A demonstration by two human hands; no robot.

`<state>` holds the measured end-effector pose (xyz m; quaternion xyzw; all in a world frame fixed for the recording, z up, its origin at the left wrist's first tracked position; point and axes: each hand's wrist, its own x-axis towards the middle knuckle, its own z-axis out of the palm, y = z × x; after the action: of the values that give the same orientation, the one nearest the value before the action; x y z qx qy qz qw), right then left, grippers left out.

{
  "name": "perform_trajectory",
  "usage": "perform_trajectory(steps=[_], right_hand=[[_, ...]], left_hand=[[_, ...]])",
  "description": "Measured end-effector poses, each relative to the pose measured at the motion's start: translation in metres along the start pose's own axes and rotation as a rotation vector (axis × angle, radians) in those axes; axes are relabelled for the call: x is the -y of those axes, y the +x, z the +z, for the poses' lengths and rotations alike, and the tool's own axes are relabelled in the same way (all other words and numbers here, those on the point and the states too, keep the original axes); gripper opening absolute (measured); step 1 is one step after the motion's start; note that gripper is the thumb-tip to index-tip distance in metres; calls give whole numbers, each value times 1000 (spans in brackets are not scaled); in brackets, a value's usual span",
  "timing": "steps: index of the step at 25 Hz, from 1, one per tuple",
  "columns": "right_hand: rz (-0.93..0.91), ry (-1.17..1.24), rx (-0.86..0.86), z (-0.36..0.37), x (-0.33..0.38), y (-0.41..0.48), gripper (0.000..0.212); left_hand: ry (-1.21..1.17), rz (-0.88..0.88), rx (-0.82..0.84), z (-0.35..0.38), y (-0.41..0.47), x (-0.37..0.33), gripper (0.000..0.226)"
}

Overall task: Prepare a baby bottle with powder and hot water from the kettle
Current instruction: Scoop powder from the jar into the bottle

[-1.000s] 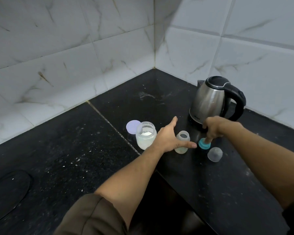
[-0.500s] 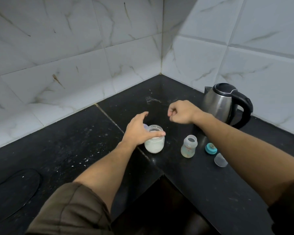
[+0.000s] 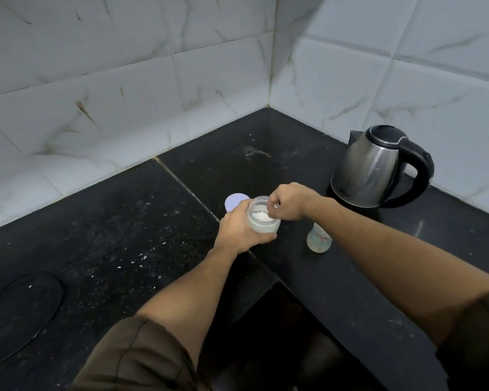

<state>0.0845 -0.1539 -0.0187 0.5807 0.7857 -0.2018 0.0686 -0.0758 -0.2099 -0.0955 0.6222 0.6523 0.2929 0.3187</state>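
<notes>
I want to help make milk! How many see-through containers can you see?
2: the powder jar gripped in the left hand, and the baby bottle standing right of it, partly behind the right forearm. Arms may hide others.

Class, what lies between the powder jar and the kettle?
In the head view, the right hand, fingers at the powder jar rim; beyond it, bare counter up to the kettle.

l grip [image 3: 237, 231] holds powder jar [image 3: 262, 224], r grip [image 3: 288, 201] curled at its rim.
</notes>
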Motion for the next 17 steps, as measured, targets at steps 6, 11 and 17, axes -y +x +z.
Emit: perform_trajectory(steps=[6, 11, 17], right_hand=[[-71, -87, -194, -13, 1, -9, 37], [6, -105, -273, -8, 10, -16, 41], [168, -65, -211, -11, 12, -7, 33]], left_hand=[[132, 257, -317, -3, 13, -13, 74], [148, 307, -483, -3, 14, -23, 65], [203, 359, -459, 0, 15, -42, 57]])
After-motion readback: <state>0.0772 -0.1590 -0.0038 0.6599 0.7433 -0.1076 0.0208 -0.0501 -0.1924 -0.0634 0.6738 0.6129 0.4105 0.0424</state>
